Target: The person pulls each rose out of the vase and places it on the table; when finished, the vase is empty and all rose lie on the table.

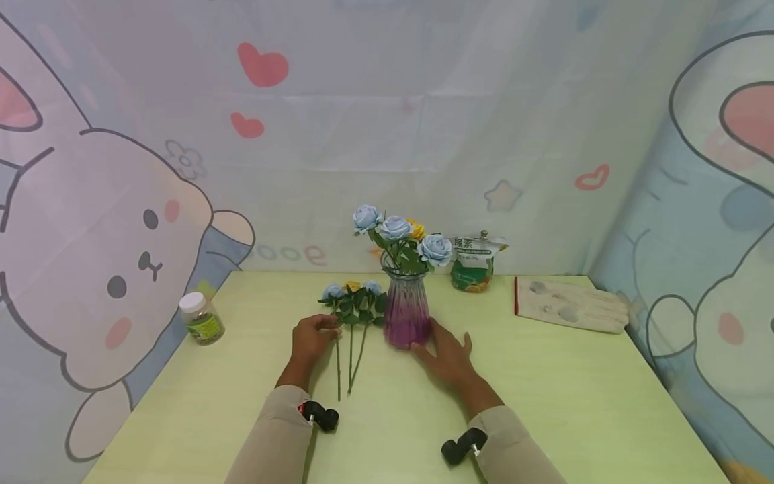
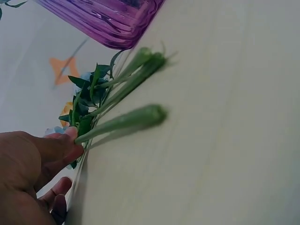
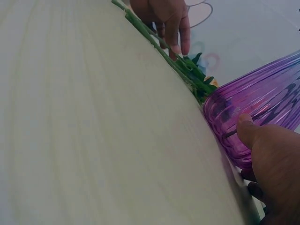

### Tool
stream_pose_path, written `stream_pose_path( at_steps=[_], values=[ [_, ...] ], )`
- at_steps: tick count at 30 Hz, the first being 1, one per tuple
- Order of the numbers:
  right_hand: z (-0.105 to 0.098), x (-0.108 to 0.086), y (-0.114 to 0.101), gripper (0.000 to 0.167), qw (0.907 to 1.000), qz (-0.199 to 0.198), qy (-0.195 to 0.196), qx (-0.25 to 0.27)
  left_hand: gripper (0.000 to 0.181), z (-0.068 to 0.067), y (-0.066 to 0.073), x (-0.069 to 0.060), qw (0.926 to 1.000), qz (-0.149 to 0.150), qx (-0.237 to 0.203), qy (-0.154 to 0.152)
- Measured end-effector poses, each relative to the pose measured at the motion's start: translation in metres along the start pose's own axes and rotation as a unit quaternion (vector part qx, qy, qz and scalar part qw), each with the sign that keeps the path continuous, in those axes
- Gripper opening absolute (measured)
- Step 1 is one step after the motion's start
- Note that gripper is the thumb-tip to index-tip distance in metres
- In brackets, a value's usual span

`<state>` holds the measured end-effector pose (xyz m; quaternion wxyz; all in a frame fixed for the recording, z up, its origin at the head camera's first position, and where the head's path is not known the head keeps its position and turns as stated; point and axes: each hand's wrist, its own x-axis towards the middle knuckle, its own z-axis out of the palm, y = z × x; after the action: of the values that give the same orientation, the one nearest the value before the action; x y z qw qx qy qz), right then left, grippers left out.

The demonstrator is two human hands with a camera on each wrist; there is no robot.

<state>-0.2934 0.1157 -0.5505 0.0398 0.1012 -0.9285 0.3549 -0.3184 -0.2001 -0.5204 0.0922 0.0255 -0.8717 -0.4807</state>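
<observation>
A ribbed glass vase [image 1: 406, 312], clear at the neck and purple below, stands on the table holding blue roses [image 1: 396, 228] and a yellow rose [image 1: 416, 230]. My right hand [image 1: 447, 356] grips its lower right side, the thumb lying against the glass in the right wrist view. To the vase's left lie three long-stemmed roses, two blue and one yellow [image 1: 353, 286], with green leaves. My left hand [image 1: 311, 343] pinches the leftmost rose's stem [image 2: 126, 123] between thumb and finger. The other two stems lie beside it on the table.
A white-capped jar [image 1: 202, 319] stands at the table's left edge. Behind the vase, to the right, is a green and white bag [image 1: 474, 265]. A pair of pale work gloves [image 1: 571, 306] lies at the right. A printed cloth [image 1: 387, 121] hangs behind the table [image 1: 387, 437].
</observation>
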Motion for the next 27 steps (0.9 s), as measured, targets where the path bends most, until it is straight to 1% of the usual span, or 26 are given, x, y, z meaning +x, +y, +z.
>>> stream_pose_path(
  at_steps=[2, 5, 11, 15, 20, 24, 27],
  values=[
    [-0.001, 0.001, -0.001, 0.084, 1.0000, 0.001, -0.001, 0.000, 0.030, 0.001, -0.001, 0.000, 0.9999, 0.008, 0.008, 0.006],
    [-0.001, 0.001, -0.001, 0.084, 1.0000, 0.002, 0.001, 0.000, 0.029, 0.002, -0.002, 0.001, 0.9998, 0.012, 0.011, 0.015],
    [0.000, 0.000, 0.000, 0.084, 1.0000, 0.005, 0.000, -0.001, 0.030, 0.002, -0.004, -0.001, 0.9997, 0.002, 0.008, 0.023],
    [0.001, 0.001, 0.001, 0.084, 1.0000, 0.003, -0.001, -0.003, 0.033, -0.001, -0.001, -0.002, 0.9996, 0.001, -0.006, 0.028],
    [0.000, 0.002, 0.002, 0.084, 1.0000, 0.001, -0.001, -0.007, 0.039, -0.006, 0.010, -0.002, 0.9994, 0.015, -0.021, 0.025],
    [0.000, 0.001, 0.001, 0.083, 1.0000, -0.001, 0.001, -0.008, 0.042, -0.007, 0.024, -0.001, 0.9986, 0.039, -0.030, 0.021],
    [0.002, -0.001, 0.000, 0.084, 1.0000, 0.000, -0.001, -0.003, 0.044, -0.009, 0.035, -0.001, 0.9975, 0.051, -0.047, 0.016]
  ],
)
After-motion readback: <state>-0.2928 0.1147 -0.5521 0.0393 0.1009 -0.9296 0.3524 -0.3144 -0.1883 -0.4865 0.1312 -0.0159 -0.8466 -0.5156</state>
